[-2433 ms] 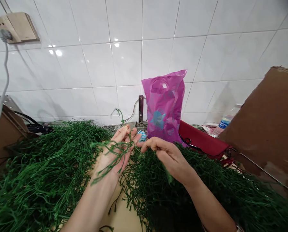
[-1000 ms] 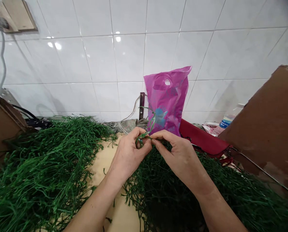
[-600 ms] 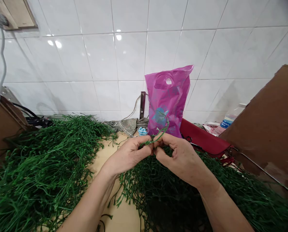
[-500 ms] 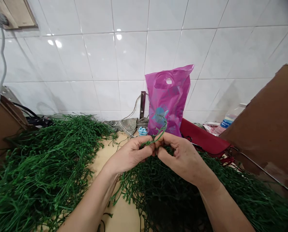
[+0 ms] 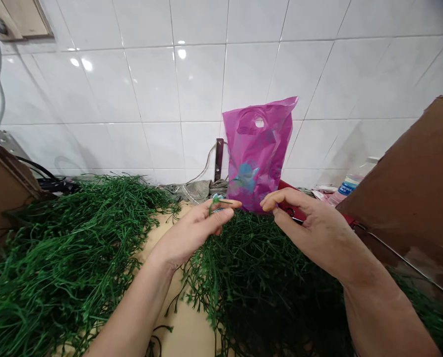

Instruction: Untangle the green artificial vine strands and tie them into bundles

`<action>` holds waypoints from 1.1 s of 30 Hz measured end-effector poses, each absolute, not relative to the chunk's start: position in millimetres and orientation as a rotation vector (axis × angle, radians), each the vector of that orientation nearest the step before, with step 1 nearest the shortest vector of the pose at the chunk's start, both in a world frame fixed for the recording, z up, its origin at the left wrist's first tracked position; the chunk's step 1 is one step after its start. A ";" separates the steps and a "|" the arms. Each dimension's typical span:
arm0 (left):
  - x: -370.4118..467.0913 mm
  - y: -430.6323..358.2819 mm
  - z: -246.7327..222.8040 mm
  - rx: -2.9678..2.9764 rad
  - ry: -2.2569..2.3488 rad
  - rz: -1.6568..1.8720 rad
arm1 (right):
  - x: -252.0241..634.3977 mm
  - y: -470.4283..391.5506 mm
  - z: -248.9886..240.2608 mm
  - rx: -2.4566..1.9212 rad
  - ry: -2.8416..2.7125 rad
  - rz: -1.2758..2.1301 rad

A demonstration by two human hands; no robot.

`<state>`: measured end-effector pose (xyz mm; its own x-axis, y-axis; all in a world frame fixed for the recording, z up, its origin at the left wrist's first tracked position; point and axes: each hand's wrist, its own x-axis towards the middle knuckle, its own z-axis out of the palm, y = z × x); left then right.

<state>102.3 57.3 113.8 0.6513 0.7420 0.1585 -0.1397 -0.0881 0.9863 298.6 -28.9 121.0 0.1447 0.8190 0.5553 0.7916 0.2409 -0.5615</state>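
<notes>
head view: the left hand (image 5: 197,224) grasps a thin, bent green stem (image 5: 216,200), the right hand's (image 5: 318,232) grip unclear.

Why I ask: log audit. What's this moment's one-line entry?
left hand: touching green stem | right hand: apart from left, hold unclear | purple bag: standing

a left heap of stems (image 5: 68,258) and a right heap (image 5: 258,263) lie on a table (image 5: 186,317); behind the right heap stands a bag (image 5: 258,153), left of a bottle (image 5: 348,185) (apparently behind cardboard (image 5: 403,198)).
</notes>
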 end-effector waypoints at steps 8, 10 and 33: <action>114.7 63.0 107.3 0.971 0.447 0.982 | 258.9 -26.8 124.5 -1.389 -1.587 0.311; 115.8 61.1 107.1 1.001 0.462 1.013 | 253.4 -22.9 120.4 -1.351 -1.570 0.499; 103.4 70.5 96.6 2.016 0.785 1.054 | 255.2 4.6 88.2 -1.395 -1.393 0.458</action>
